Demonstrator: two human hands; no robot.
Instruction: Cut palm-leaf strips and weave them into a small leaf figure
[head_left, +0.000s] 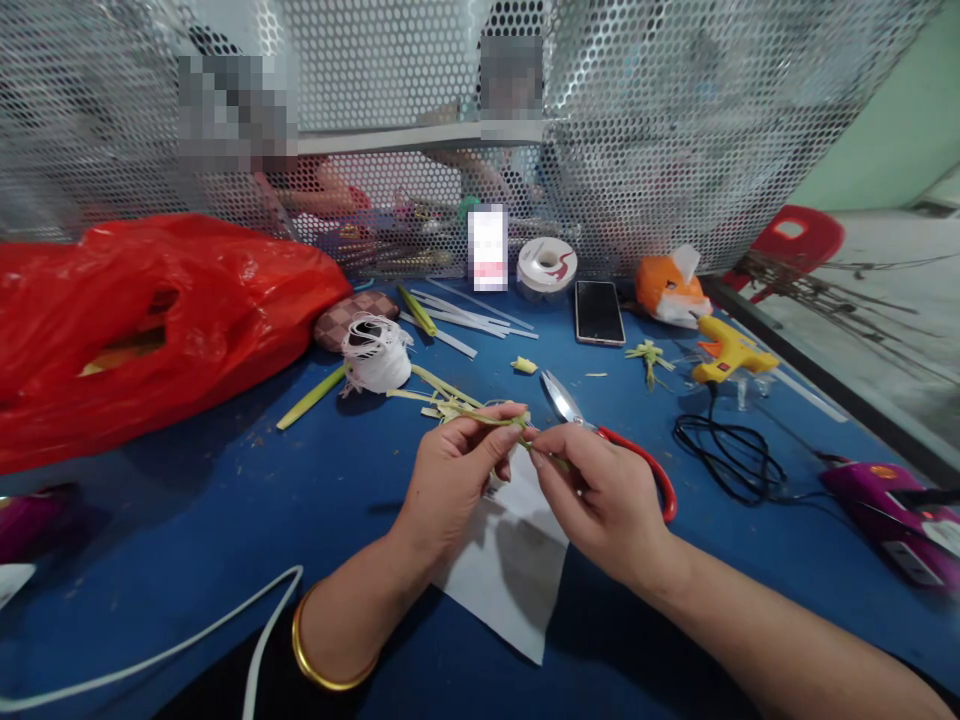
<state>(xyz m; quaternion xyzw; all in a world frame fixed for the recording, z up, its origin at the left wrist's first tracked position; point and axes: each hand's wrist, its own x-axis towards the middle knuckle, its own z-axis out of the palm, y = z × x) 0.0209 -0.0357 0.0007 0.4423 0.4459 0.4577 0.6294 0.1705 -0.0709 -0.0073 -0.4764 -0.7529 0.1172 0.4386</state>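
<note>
In the head view, at the centre of the frame, the left hand (454, 470) and right hand (604, 490) pinch a green strip (504, 421) between thumbs and fingers. Keeping these 2 pinches close seems best. Scissors (568, 405) lie near the right hand; the table (337, 500) offers more room at left-centre, its edge well apart at right.

Even, moderately bright light from above falls across a blue table (315, 500), the left hand (454, 475) and right hand (611, 495) casting soft shadows on white paper (517, 600). Glare streaks a red plastic bag (232, 290) and flecks silver mesh (622, 170), hazy behind. A pixelated screen (487, 240) glows near white. Wide-angle distortion stretches the edges; a purple object (31, 522) at far left blurs.
</note>
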